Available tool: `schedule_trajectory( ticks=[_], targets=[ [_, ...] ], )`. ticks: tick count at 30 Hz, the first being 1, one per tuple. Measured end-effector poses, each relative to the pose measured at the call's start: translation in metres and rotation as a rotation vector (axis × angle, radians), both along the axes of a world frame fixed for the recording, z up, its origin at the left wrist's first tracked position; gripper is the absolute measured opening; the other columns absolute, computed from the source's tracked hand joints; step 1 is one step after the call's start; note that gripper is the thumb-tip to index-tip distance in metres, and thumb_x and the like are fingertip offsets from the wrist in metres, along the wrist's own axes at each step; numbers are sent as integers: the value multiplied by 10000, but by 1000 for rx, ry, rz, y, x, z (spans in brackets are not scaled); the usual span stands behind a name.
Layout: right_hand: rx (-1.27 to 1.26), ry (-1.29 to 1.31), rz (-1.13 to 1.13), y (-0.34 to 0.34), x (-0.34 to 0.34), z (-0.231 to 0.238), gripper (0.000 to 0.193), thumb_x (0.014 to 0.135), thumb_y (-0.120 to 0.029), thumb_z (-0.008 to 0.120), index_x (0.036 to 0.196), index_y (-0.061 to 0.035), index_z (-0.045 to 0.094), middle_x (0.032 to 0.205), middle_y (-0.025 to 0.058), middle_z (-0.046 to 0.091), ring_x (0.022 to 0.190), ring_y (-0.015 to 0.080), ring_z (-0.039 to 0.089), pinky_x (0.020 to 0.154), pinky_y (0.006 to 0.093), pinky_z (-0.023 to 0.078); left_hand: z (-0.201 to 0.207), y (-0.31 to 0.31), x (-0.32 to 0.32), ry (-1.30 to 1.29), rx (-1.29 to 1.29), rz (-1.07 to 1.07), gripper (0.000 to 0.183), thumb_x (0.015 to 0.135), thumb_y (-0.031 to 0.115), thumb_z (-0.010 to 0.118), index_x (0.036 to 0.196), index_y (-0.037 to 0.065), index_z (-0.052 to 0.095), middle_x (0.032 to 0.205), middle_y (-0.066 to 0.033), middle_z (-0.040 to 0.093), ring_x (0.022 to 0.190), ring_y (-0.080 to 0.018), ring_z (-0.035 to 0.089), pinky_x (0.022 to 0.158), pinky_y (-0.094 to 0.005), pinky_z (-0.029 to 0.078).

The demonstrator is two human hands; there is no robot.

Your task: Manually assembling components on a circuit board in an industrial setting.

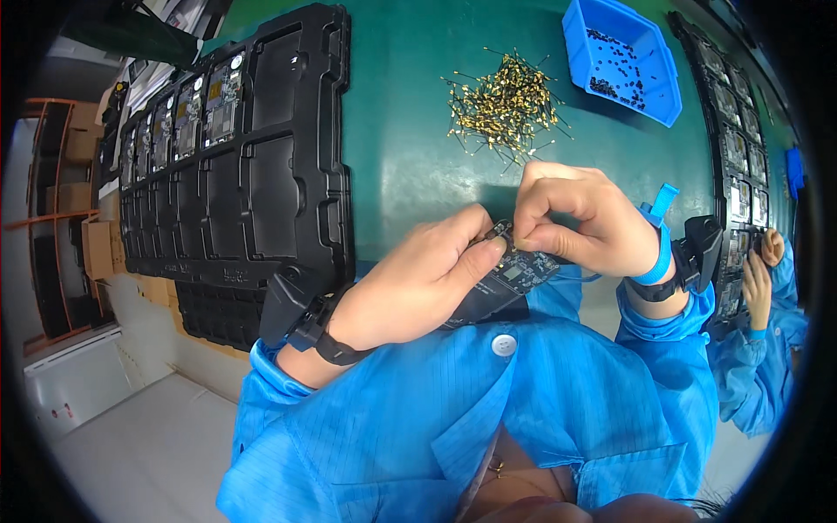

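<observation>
A dark circuit board (516,275) is held near the table's front edge, close to my body. My left hand (427,275) grips it from the left, the thumb lying on its upper face. At the board's far edge, my right hand (575,218) pinches with thumb and forefinger. Whatever sits between those fingertips is too small or too hidden to name. Beyond my hands lies a loose pile of short black cables with gold-coloured ends (507,105).
A blue bin (623,61) with small black parts stands at the far right. On the left a black tray (283,187) holds several circuit boards (224,105). Another loaded tray (737,161) lines the right side, where a co-worker's hands (758,283) show.
</observation>
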State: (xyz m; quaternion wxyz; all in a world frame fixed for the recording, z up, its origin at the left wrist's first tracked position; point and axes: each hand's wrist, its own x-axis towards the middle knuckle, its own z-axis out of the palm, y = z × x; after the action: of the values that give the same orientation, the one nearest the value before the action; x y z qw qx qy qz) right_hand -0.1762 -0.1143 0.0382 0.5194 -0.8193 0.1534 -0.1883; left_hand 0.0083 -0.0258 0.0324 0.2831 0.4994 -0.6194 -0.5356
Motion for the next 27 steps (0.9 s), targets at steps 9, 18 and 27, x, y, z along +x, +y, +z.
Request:
schedule_trajectory(
  ticks=[9,18,27],
  targets=[
    [-108,19,24,4,-3,2,48,754,-64,581,776,-40,546,736,82,490,685,266,516,592,331,417,6,3,-5,-56,-33,22,181,860,161,470,818,-5,413,643,-214,494,625,-409,495,526,-447,343],
    [-240,77,-14,7,-3,6,63,752,-69,584,792,-53,538,740,86,476,666,280,525,562,349,430,4,4,-6,-102,-130,12,176,861,145,460,785,4,385,619,-215,482,615,-426,481,516,-478,328],
    [-311,94,-34,10,-2,9,86,739,-59,595,785,-53,523,742,83,468,638,280,526,539,344,430,4,7,-6,-100,-79,28,258,887,237,436,774,8,397,632,-196,440,598,-391,451,507,-405,328]
  ],
)
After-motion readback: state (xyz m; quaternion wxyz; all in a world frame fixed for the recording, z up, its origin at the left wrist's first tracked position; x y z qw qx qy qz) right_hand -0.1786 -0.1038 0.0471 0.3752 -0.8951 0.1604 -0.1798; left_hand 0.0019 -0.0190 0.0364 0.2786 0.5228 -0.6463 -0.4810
